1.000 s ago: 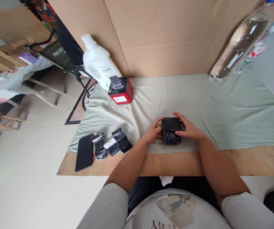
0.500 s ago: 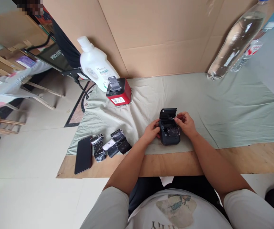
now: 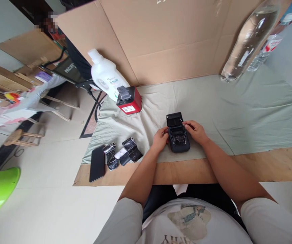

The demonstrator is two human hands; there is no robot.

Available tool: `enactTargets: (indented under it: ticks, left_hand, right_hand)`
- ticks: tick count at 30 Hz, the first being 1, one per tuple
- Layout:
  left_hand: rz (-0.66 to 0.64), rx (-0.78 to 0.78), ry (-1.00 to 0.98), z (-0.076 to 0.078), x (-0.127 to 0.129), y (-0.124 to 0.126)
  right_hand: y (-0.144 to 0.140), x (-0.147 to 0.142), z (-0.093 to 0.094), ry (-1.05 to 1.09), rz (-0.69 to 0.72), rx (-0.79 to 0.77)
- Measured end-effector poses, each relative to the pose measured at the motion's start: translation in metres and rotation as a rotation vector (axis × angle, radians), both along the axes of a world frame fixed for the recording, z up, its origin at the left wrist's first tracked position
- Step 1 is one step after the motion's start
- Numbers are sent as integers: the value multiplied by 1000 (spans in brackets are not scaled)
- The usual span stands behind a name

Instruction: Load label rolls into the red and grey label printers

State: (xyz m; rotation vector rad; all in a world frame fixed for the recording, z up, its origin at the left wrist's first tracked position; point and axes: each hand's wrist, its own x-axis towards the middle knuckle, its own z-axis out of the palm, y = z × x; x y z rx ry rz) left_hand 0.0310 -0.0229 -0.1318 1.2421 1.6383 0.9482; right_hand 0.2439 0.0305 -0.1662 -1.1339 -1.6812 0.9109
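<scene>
A small black label printer [image 3: 179, 148] lies on the cloth in front of me, its lid [image 3: 174, 119] raised at the back. Inside its bay is a dark, shiny, marbled roll [image 3: 179, 139]. My left hand [image 3: 160, 139] grips the printer's left side with curled fingers. At the right, my right hand [image 3: 194, 130] has thumb and fingers closed at the hinge corner, touching the printer near the lid. To the left lie dark marbled label strips: one curled roll [image 3: 111, 156] and another roll [image 3: 133, 149] with a white piece [image 3: 120, 153].
A phone [image 3: 97, 163] lies at the table's left front. Behind are a red-and-black printer [image 3: 133, 101] with a dark strip on top and a white jug [image 3: 107, 74]. A large clear bottle [image 3: 249, 40] and smaller bottle [image 3: 268, 49] stand right, before cardboard [image 3: 176, 37].
The printer has turned slightly and its lid leans further back. Both hands stay on its sides. The whole view has shifted a little.
</scene>
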Motion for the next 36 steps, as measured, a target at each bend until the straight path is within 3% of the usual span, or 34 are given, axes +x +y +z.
enactTargets:
  ticks: [2,4,8,11,15,21,25,30,33,36]
  left_hand:
    - [121,145,131,9,0,0]
    - [107,258,229,23,1,2]
    - [-290,302,481,50,13,21]
    - [-523,235,784,59,30,39]
    - [-739,51,1078,60,51,53]
    - [-785,-37,1165,69,60,49]
    - [-746,-66,1075,81,50,44]
    - [-623,-72,503,95,20,29]
    - [-612,-82,233,108,-18,11]
    - [-561,-151,237,121,-74,-9]
  right_hand:
    - [1,-1,-2,-11,14,17]
    - [3,-2,-4,-15,23,28]
    - [5,-4,-8,5,28,22]
    - [6,-5,-9,24,16,-11]
    - [6,-5,-8,32,11,-57]
    - [5,-5,-4,5,8,-76]
    - [5,-4,-3,-7,9,-76]
    - [5,-3,-4,10,9,-91]
    - [4,-2,-6,28,12,-121]
    - [5,-1,-8,10,4,-107]
